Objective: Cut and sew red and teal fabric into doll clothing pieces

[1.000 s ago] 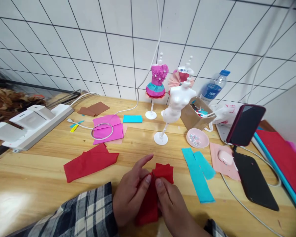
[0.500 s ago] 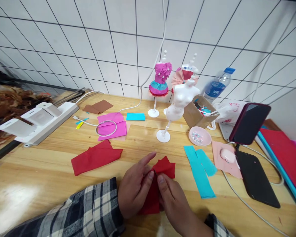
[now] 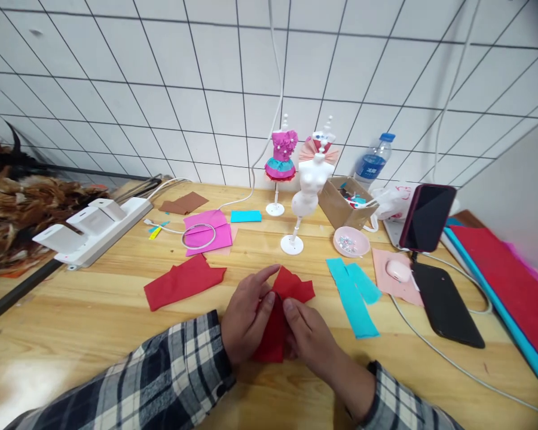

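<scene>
A piece of red crepe paper [image 3: 292,284] is pinched between my two hands, just above the table near its front. My left hand [image 3: 247,313] grips its left side, thumb pressed on the gathered middle and index finger stretched out along the upper edge. From the right, my right hand [image 3: 311,334] pinches the same gather between thumb and fingers; its lower fingers are hidden behind the paper. One part of the paper fans out above the thumbs, and the rest hangs below. Another red crepe paper piece [image 3: 183,282] lies left of my hands, and blue strips [image 3: 352,298] lie to the right.
Behind my hands stand a bare white mannequin [image 3: 311,185] and a dressed one [image 3: 280,158]. Nearby are a pink dish of beads [image 3: 363,243], a cardboard box [image 3: 329,200], a water bottle [image 3: 373,160], phones [image 3: 448,307], pink paper [image 3: 217,239] and a power strip [image 3: 116,233].
The camera view has tilted up and shifted right, so things sit lower and further left at the back. Both hands keep their pinch on the red crepe paper with little visible movement.
</scene>
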Action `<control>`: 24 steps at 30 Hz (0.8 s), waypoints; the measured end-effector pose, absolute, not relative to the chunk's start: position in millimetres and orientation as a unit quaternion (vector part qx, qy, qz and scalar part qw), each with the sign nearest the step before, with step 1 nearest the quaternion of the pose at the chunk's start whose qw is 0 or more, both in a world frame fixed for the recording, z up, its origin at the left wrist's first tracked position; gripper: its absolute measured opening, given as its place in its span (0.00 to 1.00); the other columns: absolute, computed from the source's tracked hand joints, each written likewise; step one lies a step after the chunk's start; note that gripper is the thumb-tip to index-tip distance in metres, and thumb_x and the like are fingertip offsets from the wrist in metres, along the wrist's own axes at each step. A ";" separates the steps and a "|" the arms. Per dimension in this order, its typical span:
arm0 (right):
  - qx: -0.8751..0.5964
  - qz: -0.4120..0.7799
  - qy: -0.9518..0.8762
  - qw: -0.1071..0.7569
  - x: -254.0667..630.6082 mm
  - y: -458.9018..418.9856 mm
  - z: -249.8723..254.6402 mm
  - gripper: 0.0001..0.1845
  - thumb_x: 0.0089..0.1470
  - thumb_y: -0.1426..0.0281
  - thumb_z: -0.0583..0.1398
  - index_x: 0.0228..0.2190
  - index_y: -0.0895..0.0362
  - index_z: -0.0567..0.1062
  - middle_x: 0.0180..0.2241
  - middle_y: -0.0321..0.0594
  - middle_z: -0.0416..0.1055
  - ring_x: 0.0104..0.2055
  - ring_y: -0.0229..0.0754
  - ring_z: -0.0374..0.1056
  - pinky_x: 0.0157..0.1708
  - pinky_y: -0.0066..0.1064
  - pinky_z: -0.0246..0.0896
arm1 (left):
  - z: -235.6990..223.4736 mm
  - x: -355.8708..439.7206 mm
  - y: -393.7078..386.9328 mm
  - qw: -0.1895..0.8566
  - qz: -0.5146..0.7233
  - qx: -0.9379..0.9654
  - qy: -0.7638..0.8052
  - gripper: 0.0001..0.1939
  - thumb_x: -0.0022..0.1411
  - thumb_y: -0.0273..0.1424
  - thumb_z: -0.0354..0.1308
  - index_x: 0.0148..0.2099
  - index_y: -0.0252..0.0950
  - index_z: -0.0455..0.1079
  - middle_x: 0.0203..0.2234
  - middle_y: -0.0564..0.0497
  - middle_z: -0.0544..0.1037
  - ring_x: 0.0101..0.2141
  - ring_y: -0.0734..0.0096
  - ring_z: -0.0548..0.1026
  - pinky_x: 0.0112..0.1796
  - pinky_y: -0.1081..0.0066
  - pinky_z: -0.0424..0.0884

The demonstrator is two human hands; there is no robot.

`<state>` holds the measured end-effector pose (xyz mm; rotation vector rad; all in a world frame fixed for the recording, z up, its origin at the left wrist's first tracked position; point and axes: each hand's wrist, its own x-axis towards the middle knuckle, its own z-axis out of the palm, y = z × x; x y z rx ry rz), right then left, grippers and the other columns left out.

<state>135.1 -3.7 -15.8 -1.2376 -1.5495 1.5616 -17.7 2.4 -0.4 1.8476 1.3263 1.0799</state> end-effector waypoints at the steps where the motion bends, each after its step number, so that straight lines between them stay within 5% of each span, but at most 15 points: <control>1: -0.458 0.602 -0.576 0.309 135.3 -3.5 -15.4 0.25 0.60 0.49 0.44 0.24 0.55 0.62 0.15 0.29 0.57 0.17 0.33 0.56 0.17 0.25 0.49 | -1.5 -17.8 3.1 0.321 0.420 0.689 0.495 0.22 0.67 0.30 0.44 0.63 0.40 0.52 0.27 0.53 0.68 0.32 0.67 0.68 0.41 0.65 0.63; 9: -0.418 0.630 -0.573 0.316 135.1 -2.4 -18.5 0.32 0.59 0.46 0.41 0.18 0.55 0.61 0.11 0.30 0.57 0.13 0.32 0.54 0.13 0.23 0.48 | -8.8 -20.0 0.8 0.294 0.426 0.720 0.462 0.26 0.68 0.31 0.43 0.66 0.38 0.45 0.28 0.52 0.68 0.33 0.67 0.67 0.43 0.63 0.62; 24: -0.411 0.624 -0.563 0.354 132.3 -3.7 -20.7 0.29 0.56 0.44 0.44 0.22 0.55 0.61 0.12 0.28 0.57 0.12 0.31 0.52 0.12 0.23 0.47 | 1.0 -14.2 -4.4 0.298 0.425 0.693 0.501 0.29 0.65 0.28 0.45 0.66 0.38 0.43 0.27 0.55 0.69 0.29 0.70 0.69 0.36 0.69 0.65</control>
